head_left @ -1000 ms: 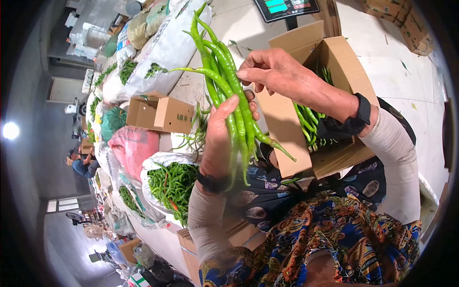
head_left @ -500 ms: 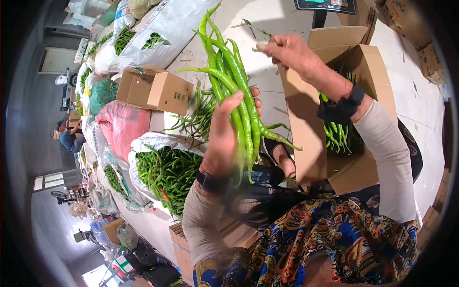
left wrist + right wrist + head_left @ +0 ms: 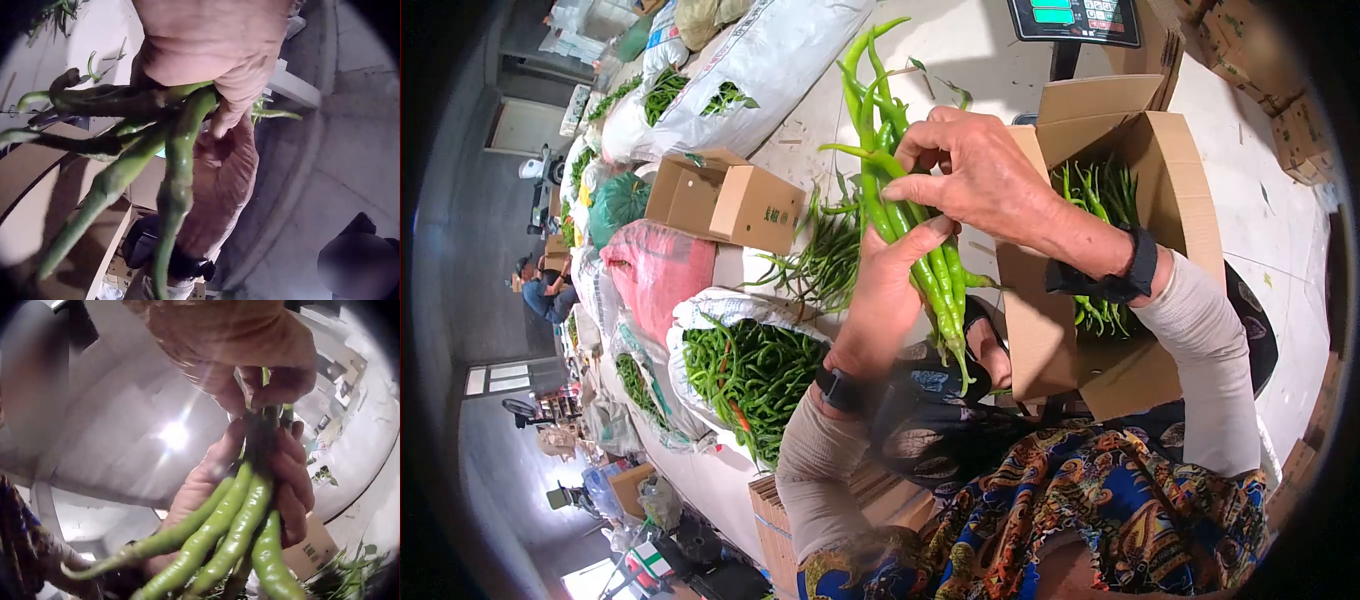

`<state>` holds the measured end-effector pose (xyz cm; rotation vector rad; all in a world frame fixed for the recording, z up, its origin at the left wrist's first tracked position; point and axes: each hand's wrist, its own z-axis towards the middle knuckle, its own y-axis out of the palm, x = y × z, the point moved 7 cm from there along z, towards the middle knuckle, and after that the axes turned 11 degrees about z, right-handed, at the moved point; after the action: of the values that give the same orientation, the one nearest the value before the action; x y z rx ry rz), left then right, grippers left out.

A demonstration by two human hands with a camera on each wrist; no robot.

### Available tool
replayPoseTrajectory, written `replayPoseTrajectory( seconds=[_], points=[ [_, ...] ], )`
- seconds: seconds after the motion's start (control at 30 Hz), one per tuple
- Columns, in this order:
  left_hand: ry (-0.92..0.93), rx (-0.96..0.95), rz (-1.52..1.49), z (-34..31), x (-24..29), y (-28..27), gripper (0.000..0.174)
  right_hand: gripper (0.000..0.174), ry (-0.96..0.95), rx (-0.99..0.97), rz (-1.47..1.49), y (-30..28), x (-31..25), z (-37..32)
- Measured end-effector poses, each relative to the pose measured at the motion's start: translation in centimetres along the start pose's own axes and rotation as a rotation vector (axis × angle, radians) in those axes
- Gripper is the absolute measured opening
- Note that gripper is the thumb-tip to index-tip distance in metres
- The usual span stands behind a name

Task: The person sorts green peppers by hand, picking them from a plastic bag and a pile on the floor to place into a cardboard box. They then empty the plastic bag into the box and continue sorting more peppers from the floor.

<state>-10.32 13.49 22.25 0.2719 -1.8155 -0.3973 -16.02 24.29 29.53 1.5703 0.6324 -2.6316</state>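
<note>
A bunch of long green chili peppers is held up in front of the body. My left hand grips the bunch around its middle, thumb across the front. Higher up on the same bunch, my right hand pinches peppers between thumb and fingers. In the right wrist view, the right hand is just above the left hand, and the pepper ends fan out below. The left wrist view has the left hand over the peppers, with the right hand behind them.
An open cardboard carton holding green peppers stands at right, below a scale. To the left are a sack of peppers, loose peppers, a small carton and a pink sack.
The right hand moved off to the right of the bunch half a second ago and is now back on its upper part. The left hand keeps its hold on the peppers.
</note>
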Motion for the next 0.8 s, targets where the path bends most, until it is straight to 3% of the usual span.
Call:
replayPoseTrajectory(
  seconds=[0.07,0.1,0.13,0.2,0.23,0.47,0.53,0.57,0.63,0.73,0.8],
  points=[
    [0.002,-0.001,0.019,-0.2,0.1,-0.2,0.042,0.018,0.17,-0.132,0.241,0.7,1.3,0.0],
    [0.004,-0.005,0.018,-0.2,0.2,-0.4,0.042,0.03,0.281,-0.189,0.507,1.4,2.3,0.0],
    [0.019,-0.061,-0.018,-0.3,0.5,-0.2,0.042,0.03,0.278,-0.188,0.503,1.1,2.4,-0.4],
    [0.039,-0.121,-0.058,-0.3,0.6,-0.2,0.043,0.031,0.443,-0.273,0.999,1.5,1.8,-1.4],
    [0.03,-0.138,-0.058,-0.1,0.3,-0.3,0.043,0.033,0.443,-0.328,1.063,1.7,2.2,-1.7],
    [0.013,-0.119,-0.049,-0.5,1.1,0.7,0.04,0.032,0.416,-0.375,1.262,0.6,1.3,-3.0],
    [0.027,-0.094,-0.025,-0.4,1.2,0.2,0.058,0.03,0.502,-0.392,1.298,0.6,1.7,-3.7],
    [0.038,-0.072,-0.049,-0.1,1.0,-0.3,0.058,0.03,0.501,-0.394,1.297,0.2,1.1,-3.8],
    [0.037,-0.09,-0.022,-0.1,0.9,-0.6,0.058,0.029,0.595,-0.344,1.405,-0.6,-0.2,-4.1],
    [0.039,-0.116,-0.056,-0.4,1.4,0.4,0.057,0.032,0.527,-0.281,1.399,-2.5,-0.2,-4.1],
    [0.016,-0.132,-0.048,-0.6,1.5,0.6,0.062,0.033,0.581,-0.203,1.313,-3.8,-1.1,-4.3]
  ],
)
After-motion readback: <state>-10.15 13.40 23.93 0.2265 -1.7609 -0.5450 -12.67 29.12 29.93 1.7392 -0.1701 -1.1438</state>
